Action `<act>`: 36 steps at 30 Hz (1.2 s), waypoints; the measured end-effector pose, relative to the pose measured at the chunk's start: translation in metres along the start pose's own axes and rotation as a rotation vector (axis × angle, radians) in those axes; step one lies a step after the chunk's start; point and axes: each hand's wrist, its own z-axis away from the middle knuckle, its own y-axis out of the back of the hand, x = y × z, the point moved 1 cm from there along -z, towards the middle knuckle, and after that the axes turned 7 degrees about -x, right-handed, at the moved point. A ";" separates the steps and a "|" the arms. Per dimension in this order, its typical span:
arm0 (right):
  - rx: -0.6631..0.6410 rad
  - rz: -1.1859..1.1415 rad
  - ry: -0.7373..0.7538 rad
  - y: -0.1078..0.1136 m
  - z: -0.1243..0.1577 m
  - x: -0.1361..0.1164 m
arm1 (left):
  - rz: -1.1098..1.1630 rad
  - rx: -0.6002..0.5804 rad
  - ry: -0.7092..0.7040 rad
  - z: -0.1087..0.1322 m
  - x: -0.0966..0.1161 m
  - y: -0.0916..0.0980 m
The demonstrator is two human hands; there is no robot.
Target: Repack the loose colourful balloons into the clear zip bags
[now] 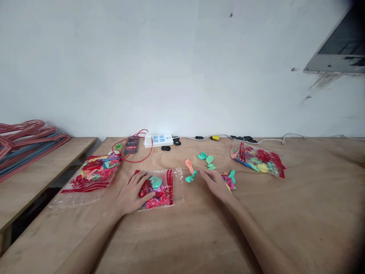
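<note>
My left hand (134, 192) lies with fingers spread on a clear plastic bag (178, 186) with red print, which has colourful balloons inside. My right hand (214, 182) is held over the table, thumb and forefinger pinched together at the end of a green balloon (191, 176). Just beyond that balloon lies an orange balloon (188, 165). Further back are loose green balloons (209, 159). A small pile of purple, green and yellow balloons (229, 180) sits partly hidden behind my right hand.
Other balloon bags lie at left (95, 171) and right (259, 159). A white power strip (158, 140), red cord (151, 152), black items and a yellow object (215, 137) line the wall. Pink and grey hangers (31, 142) are stacked on a separate left table, across a gap.
</note>
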 end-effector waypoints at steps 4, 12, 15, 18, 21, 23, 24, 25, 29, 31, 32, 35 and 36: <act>0.037 0.487 0.172 0.002 0.000 0.014 | -0.011 -0.002 0.003 0.000 0.000 0.000; 0.106 0.750 0.118 0.024 -0.004 0.022 | 0.001 -0.030 0.007 0.000 -0.001 0.002; 0.175 0.832 -0.012 0.055 -0.003 0.034 | -0.006 -0.030 0.014 0.000 0.000 0.003; 0.142 0.851 -0.058 0.076 0.001 0.048 | -0.011 -0.025 0.016 0.001 0.000 0.004; 0.037 0.804 -0.017 0.076 0.003 0.054 | -0.017 -0.023 0.016 0.001 -0.001 0.004; 0.023 0.765 0.003 0.071 0.003 0.054 | -0.018 -0.025 0.013 0.001 -0.002 0.003; 0.034 0.741 0.012 0.069 0.002 0.054 | -0.017 -0.026 0.011 0.001 -0.002 0.003; 0.049 0.713 0.023 0.067 0.002 0.053 | -0.015 -0.028 0.010 0.001 -0.003 0.003; 0.146 0.621 0.058 0.065 -0.002 0.049 | -0.004 -0.029 0.016 0.001 -0.003 0.003; 0.197 0.608 0.051 0.061 -0.003 0.046 | -0.003 -0.023 0.021 0.001 -0.002 0.003; 0.224 0.596 0.047 0.057 -0.004 0.043 | -0.004 -0.018 0.021 0.001 -0.002 0.004; 0.270 0.556 0.050 0.038 -0.006 0.032 | -0.009 -0.010 0.015 0.001 -0.001 0.004; 0.266 0.546 0.060 0.029 -0.008 0.028 | -0.011 -0.010 0.015 0.001 -0.001 0.004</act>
